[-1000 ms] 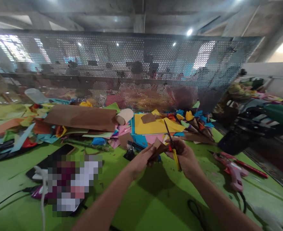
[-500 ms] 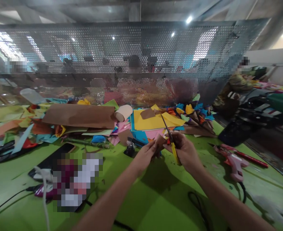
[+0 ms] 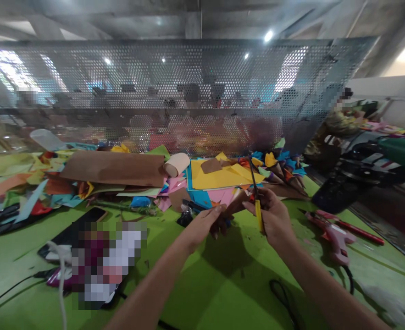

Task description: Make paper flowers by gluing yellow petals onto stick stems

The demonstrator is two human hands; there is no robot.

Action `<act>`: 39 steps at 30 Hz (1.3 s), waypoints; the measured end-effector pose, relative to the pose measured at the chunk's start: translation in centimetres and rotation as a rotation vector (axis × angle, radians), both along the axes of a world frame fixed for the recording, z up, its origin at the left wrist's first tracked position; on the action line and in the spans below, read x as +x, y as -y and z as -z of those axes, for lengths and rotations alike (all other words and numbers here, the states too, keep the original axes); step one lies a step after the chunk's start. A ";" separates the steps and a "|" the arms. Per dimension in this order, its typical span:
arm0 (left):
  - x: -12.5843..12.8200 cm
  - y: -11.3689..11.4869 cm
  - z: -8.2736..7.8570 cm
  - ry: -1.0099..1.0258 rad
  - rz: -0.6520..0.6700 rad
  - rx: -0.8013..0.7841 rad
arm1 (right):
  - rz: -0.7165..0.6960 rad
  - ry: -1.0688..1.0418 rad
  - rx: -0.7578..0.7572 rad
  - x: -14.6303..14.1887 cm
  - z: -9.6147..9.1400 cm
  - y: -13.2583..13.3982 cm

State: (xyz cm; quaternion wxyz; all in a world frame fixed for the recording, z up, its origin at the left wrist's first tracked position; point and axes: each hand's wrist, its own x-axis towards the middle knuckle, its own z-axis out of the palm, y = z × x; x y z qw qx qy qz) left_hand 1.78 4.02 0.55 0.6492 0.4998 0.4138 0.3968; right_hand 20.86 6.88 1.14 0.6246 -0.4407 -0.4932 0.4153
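My left hand (image 3: 204, 225) is closed, pinching a small piece of brown paper (image 3: 235, 205) above the green table. My right hand (image 3: 274, 216) is wrapped round a pair of scissors with yellow handles (image 3: 258, 214), their dark blades pointing up and away from me. The right fingertips come close to the paper's right end; whether they touch it I cannot tell. Beyond the hands lies a stack of yellow paper (image 3: 219, 179) over blue sheets (image 3: 199, 198), with brown scraps on top. Several small paper flowers (image 3: 285, 158) are heaped at its right.
A pink glue gun (image 3: 336, 236) and a red pen-like tool (image 3: 362, 232) lie at the right. Brown paper (image 3: 116, 168), a cardboard roll (image 3: 176, 164) and a phone (image 3: 81, 224) are at the left. A perforated metal screen (image 3: 154, 91) stands behind; a person (image 3: 341, 119) is at far right.
My right hand has moved slightly right with the scissors, which now stand more upright. The brown paper stretches between the hands, and the left hand has turned a little.
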 end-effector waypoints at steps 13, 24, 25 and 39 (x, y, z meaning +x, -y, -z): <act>0.7 0.2 1.3 0.259 0.126 -0.182 | -0.300 0.080 0.020 -1.5 -0.1 1.2; 0.7 0.2 0.9 0.032 -0.071 0.049 | -0.293 -0.080 -0.032 -1.3 -0.9 1.5; 0.7 0.1 1.1 0.021 -0.076 0.105 | -0.286 -0.081 -0.033 -1.3 -1.0 1.5; 1.5 -0.4 1.2 -0.036 -0.216 0.310 | -0.202 0.000 -0.054 -1.6 -0.1 1.2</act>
